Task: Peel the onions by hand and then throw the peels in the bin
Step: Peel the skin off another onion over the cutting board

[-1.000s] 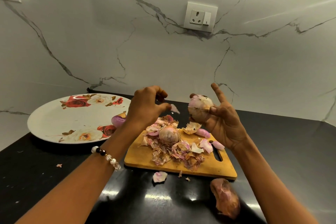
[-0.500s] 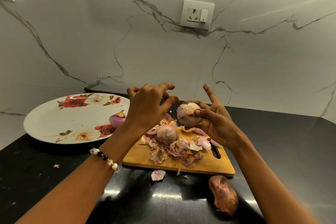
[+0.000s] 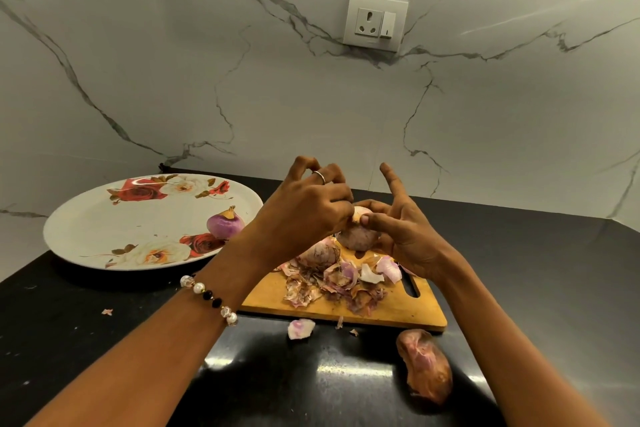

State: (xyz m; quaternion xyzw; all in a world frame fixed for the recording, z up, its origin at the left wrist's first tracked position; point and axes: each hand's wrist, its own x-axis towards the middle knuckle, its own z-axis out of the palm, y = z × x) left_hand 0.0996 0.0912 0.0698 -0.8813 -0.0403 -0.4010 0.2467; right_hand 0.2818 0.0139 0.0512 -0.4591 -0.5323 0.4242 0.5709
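The table [image 3: 104,340] is black stone, polished glossy, with bright lamp reflections on it. The wall [image 3: 173,62] behind is white marble-look slab with grey veins and a soft sheen. The cutting board [image 3: 408,312] is matt wood of a warm yellow-brown. The plate [image 3: 86,229] looks smooth and glossy, white with printed roses. The peels [image 3: 332,284] are dry, papery and crinkled; the onion [image 3: 356,237] in the fingers [image 3: 372,218] is dull and part-skinned. The bracelet [image 3: 207,296] has shiny beads, the ring [image 3: 319,176] is bright metal, the socket [image 3: 375,21] smooth white plastic
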